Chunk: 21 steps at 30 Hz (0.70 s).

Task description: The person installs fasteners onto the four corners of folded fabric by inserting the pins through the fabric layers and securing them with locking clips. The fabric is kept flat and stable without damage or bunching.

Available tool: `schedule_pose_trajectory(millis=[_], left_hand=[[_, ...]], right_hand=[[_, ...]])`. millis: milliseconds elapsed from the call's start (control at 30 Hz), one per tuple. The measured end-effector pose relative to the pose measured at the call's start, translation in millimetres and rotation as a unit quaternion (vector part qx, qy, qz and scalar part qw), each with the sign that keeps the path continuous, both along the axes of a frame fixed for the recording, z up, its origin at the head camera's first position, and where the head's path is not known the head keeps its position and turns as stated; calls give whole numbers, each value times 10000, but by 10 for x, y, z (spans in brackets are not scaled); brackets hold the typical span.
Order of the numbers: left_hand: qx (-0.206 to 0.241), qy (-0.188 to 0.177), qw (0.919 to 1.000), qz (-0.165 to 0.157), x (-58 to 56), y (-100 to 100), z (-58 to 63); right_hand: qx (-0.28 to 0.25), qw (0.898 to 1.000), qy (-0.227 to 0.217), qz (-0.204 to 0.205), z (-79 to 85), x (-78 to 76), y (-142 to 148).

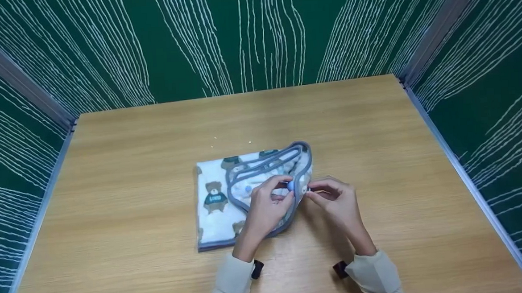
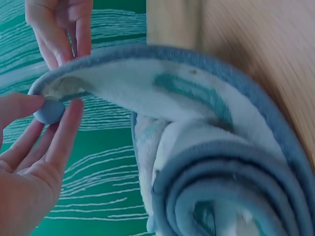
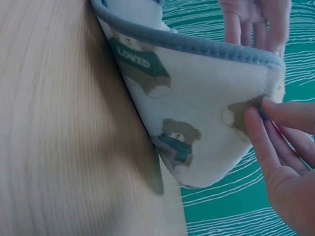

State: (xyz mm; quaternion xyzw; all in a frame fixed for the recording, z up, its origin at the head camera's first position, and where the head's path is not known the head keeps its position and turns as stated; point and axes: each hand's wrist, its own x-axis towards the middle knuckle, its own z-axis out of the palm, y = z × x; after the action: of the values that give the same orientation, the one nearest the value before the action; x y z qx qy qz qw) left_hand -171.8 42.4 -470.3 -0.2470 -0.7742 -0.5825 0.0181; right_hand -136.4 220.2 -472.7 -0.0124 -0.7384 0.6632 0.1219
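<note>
A white blanket (image 1: 216,229) with printed brown bears and grey-blue binding lies folded on the table, its right part rolled and lifted. My left hand (image 1: 266,204) pinches a round light-blue knob (image 2: 49,111) at the inner side of the raised edge, between thumb and fingers. On the outer side of that edge, my right hand (image 1: 339,201) pinches the cloth with thumb and index finger, as the right wrist view shows at the bear print (image 3: 241,115). Some small thing at its fingertips is mostly hidden. Bound layers of the roll (image 2: 216,162) curl beside the left hand.
A second blue knob (image 1: 248,188) sits on the rolled part. Tiny white bits (image 1: 250,142) lie on the wooden table (image 1: 133,180) behind the blanket. Green walls (image 1: 264,39) with white lines close off the back and both sides.
</note>
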Motion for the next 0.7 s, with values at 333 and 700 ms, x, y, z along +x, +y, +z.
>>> schedule_pose_trajectory(millis=[333,700], left_hand=[[-161,852,9962,-115,0,71,-20],[381,119,9989,-260,1,49,-90]], right_hand=[[271,9971,585,413,-50,-1,24],[96,9985,495,232,-117,-15,37]])
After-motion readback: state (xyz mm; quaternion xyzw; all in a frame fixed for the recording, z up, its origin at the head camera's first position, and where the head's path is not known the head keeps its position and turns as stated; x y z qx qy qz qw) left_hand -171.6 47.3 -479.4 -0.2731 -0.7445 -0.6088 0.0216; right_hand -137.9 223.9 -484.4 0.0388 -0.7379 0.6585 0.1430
